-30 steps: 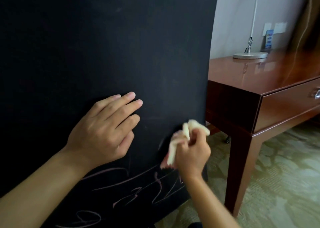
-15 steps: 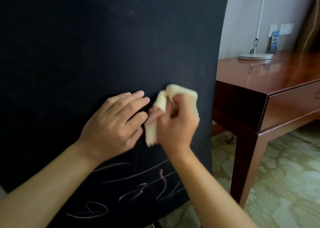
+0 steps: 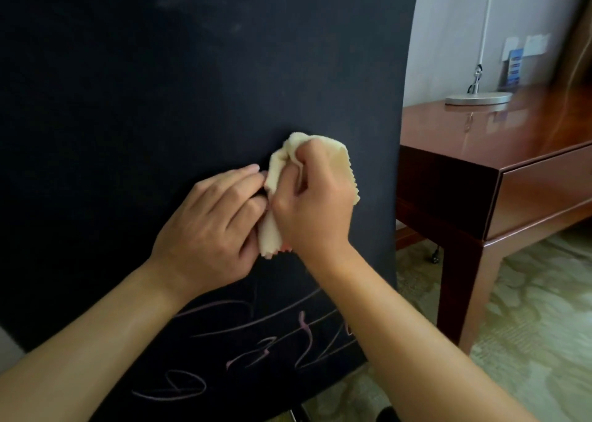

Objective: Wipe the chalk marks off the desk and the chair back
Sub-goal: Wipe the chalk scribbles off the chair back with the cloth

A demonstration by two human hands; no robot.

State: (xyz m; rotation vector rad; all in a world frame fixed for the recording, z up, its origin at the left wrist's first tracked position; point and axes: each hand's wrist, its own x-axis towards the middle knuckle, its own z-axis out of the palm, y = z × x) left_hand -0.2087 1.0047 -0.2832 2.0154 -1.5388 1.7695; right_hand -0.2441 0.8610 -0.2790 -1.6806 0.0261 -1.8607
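Change: since a second ago the right hand [image 3: 315, 207] has carried the cloth [image 3: 336, 162] up from beside the lower chalk lines to the middle of the chair back [image 3: 192, 85], and now sits right against the left hand [image 3: 208, 226]; the view has shifted a little too.
Right grip: fingers curled round the bunched pale yellow cloth, knuckles toward the camera, pressing it against the dark surface.
Left grip: fingers nearly straight and close together, lying flat on the chair back; the fingertips touch the cloth's left edge.
Cloth: crumpled, poking out above, to the right of and below the right hand; its lower tip looks pinkish.
Chalk marks [image 3: 256, 341]: pink loops and long strokes low on the chair back, below both wrists; a faint pale smear shows near the top.
Chair back: large, black and upright, filling the left and centre of the view.
Desk [image 3: 480, 152]: glossy reddish-brown wood, to the right of the chair back, with a drawer front on its near side.
Lamp base [image 3: 479, 97]: flat grey disc on the far part of the desk, a thin white stem rising from it.
Floor: pale green patterned carpet [image 3: 528, 325] under the desk.
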